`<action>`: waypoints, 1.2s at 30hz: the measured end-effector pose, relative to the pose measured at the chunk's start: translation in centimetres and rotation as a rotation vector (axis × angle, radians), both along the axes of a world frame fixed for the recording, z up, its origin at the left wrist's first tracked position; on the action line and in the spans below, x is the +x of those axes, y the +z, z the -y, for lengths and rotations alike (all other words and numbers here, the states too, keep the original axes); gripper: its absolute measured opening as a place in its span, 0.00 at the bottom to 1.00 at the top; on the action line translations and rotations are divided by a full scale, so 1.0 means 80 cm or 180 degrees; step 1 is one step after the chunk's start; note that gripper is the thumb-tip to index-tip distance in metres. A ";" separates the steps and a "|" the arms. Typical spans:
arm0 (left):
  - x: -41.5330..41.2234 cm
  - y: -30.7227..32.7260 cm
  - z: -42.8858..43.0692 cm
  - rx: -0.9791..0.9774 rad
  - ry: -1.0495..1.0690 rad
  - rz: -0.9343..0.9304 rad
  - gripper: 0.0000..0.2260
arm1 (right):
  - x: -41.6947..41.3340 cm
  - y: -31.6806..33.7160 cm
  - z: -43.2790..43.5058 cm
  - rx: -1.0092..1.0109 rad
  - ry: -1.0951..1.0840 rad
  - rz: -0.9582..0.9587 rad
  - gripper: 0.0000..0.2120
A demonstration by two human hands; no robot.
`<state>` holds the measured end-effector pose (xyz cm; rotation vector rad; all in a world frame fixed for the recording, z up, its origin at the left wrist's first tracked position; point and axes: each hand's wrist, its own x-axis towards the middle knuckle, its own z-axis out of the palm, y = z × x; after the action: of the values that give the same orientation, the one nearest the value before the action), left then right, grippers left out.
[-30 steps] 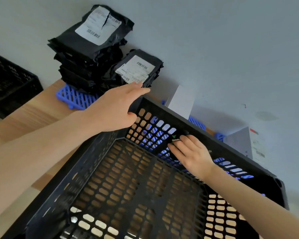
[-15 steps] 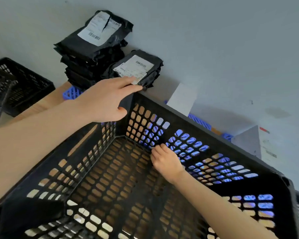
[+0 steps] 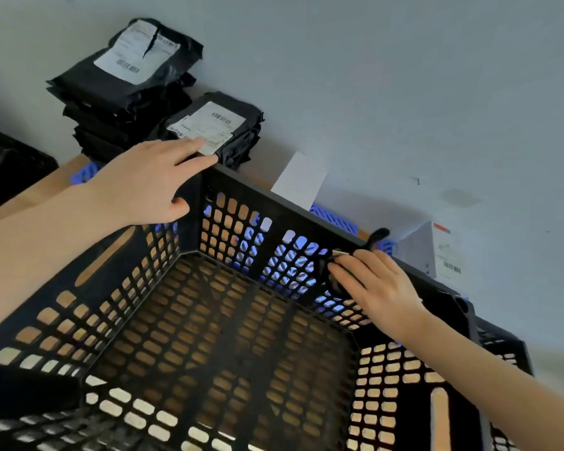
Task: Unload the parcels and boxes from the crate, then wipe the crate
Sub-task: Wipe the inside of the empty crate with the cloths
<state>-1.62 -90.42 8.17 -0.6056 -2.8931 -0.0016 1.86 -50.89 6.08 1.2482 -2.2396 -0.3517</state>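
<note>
Head view looking down into a black lattice crate [image 3: 271, 249] on a wooden table [image 3: 43, 193], w/ nothing inside it. Far left: part of a second black crate [image 3: 10, 164]. Next, a tall stack of black parcels [image 3: 124, 89] against the wall, white label on top. Just beside it sits a lower parcel [image 3: 215, 128], label up.

L hand [image 3: 144, 187] rests on the crate's far left corner. Its fingers lie straight and close together across the rim, tips at or touching the lower parcel's label. The thumb is bent against the inside of the corner.

Behind the crate's far wall: a white box [image 3: 300, 180] on a blue pallet [image 3: 336, 218].

R hand [image 3: 378, 288] is inside the crate, fingers pressed together flat on a dark cloth [image 3: 380, 234] against the far wall, just under the rim. One end of the cloth pokes above the rim; the thumb is hidden. Far right: another white box [image 3: 433, 252].

Unloading looks done and wiping is in hand. Likely risks:
- The cloth catches in the lattice holes.
- A hard push slides the crate back into the white boxes.
- L fingertips nudge the lower parcel, and thru it the stack, which looks unevenly piled.
</note>
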 end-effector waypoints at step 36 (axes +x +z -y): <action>-0.029 -0.020 -0.010 -0.0121 -0.0818 -0.0443 0.34 | 0.000 -0.140 0.011 0.0897 -0.0183 0.0668 0.23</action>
<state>-3.97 -89.59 6.56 -0.9406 -2.6679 0.0581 1.82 -51.78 -5.09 1.4218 -2.4722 -0.6006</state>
